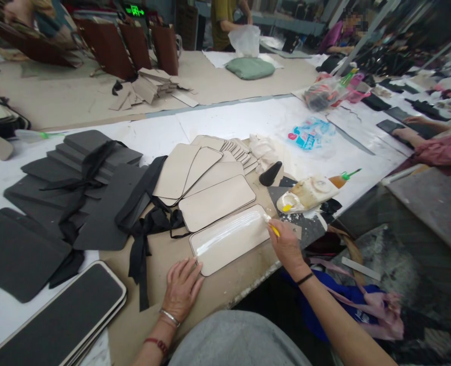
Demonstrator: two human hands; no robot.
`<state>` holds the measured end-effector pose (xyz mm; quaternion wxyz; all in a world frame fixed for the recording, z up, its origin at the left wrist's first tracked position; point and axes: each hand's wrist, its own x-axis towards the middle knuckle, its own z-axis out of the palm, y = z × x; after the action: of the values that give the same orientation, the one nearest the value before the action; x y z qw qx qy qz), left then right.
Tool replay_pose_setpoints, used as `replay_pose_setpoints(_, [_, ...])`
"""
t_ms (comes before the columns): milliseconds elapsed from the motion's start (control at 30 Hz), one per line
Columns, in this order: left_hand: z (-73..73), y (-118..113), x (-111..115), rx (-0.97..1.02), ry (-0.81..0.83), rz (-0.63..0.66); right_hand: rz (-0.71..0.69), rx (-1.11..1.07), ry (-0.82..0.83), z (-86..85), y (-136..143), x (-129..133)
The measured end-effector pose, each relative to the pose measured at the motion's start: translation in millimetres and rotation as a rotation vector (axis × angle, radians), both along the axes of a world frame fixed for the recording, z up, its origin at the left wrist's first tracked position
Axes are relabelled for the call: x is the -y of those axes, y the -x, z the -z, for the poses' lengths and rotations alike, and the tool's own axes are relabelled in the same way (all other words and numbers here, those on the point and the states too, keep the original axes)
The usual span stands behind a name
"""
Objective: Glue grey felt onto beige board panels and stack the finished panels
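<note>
A cream panel (pixel 235 246) with rounded corners and a dark edge lies flat in front of me, a wet, shiny white streak along its upper part. My right hand (pixel 287 245) grips a small yellow-handled brush (pixel 274 230), whose white-coated tip touches the panel's right end. Fingers outstretched, my left hand (pixel 182 285) rests by the panel's lower left corner, fingertips at its edge. Just behind is another cream panel (pixel 217 203), and more cream panels (pixel 177 170) fan out beyond it. To the right stands a white-smeared container (pixel 305 195) with white paste in its opening.
Dark grey panels (pixel 107 213) with black fabric strips (pixel 139 254) cover the left side. A dark cone-shaped piece (pixel 271 174) and an orange bottle with a green nozzle (pixel 341 179) stand near the container. Co-workers' hands (pixel 408 133) work at the right; brown bags (pixel 164 51) stand behind.
</note>
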<state>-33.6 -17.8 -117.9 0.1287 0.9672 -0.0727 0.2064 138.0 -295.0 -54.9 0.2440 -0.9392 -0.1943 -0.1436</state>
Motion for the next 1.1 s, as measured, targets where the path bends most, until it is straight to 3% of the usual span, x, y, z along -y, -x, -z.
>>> replay_pose_setpoints(133, [3.7,0.2,-1.5,0.013,0.005,0.014,-0.075,-0.032,0.096,5.3,25.3,-8.3])
replay_pose_setpoints(267, [6.5,0.5,-3.6,0.019,0.013,0.023,-0.185,-0.033,0.078,2.9,62.3,-51.1])
replay_pose_setpoints(367, [5.6,0.8,-3.4,0.011,0.011,0.021,-0.305,-0.098,-0.019,-4.8,89.6,-84.5])
replay_pose_setpoints(467, [2.2,1.2,-1.0,-0.015,0.028,0.006,-0.37,-0.178,-0.187,-13.5,102.7,-97.1])
replay_pose_setpoints(633, [-2.8,1.2,2.8,-0.052,0.099,-0.032,-0.205,-0.264,-0.388,-25.1,90.5,-89.6])
replay_pose_setpoints(733, [-3.6,1.4,3.5,-0.053,0.108,-0.038,-0.174,-0.402,-0.489,-27.7,87.1,-102.6])
replay_pose_setpoints(900, [-3.5,2.1,3.4,-0.044,0.111,-0.032,-0.129,-0.641,-0.673,-12.0,85.3,-134.0])
replay_pose_setpoints(1000, [-2.7,2.1,3.0,-0.046,0.115,-0.031,-0.022,-0.64,-0.687,2.2,67.4,-115.4])
replay_pose_setpoints(1100, [-1.1,2.2,2.9,-0.036,0.114,-0.028,0.097,-0.533,-0.612,7.5,40.0,-68.0])
